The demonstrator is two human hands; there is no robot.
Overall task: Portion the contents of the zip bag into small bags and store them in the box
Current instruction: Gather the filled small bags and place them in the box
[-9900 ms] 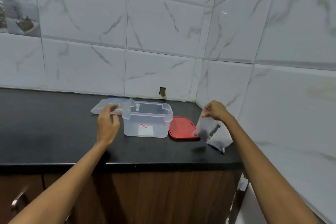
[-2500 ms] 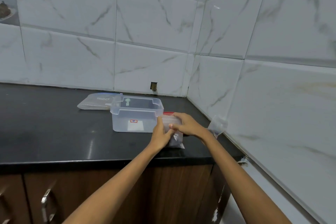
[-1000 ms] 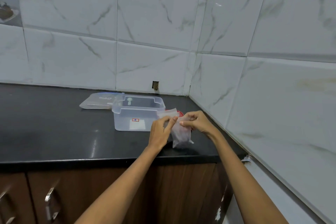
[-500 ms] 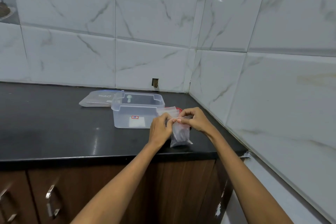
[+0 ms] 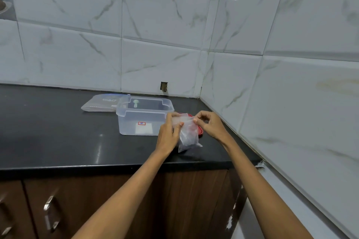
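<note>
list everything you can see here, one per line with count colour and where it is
small bag: 1, clear with dark contents, held upright at the counter's right end, right of the box
box: 1, translucent, open, mid counter
lid: 1, red, flat on the counter behind the small bag
zip bag: 1, clear, flat on the counter left of and behind the box
counter: 1, black, along the tiled walls
cabinet: 1, brown wood with metal handles, under the counter
wall tiles: many, white marbled, behind and right
left hand: 1, pinches the small bag's top
right hand: 1, pinches the small bag's top
</note>
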